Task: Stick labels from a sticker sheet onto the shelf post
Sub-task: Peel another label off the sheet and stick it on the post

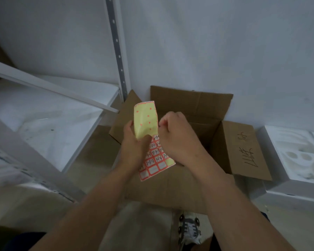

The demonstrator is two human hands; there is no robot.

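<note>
In the middle of the frame we see the left hand [134,145] gripping a sticker sheet [153,156], thumb curled over its front and fingers behind it. The sheet's upper part is folded back toward us, showing its pale yellow backing with small red marks, while the lower part shows a red grid of labels, several with handwritten numbers and a few blank ones near the bottom edge. Just right of the fold, the right hand [178,136] is curled, its fingertips pinched together at the sheet's right edge; what lies between them is too small for us to make out, so we cannot tell whether a label is caught there.

Behind both hands sits an open cardboard box [198,109] with its flaps spread, the right flap bearing black handwriting. The shelf post [117,49], a grey upright with a row of holes, runs from the top centre of the frame down to the box's left corner, well apart from the sheet. A white shelf beam [49,86] crosses the left side diagonally. At the right edge lies a white foam tray [297,154] with moulded hollows. A sneaker [188,230] shows at bottom centre.
</note>
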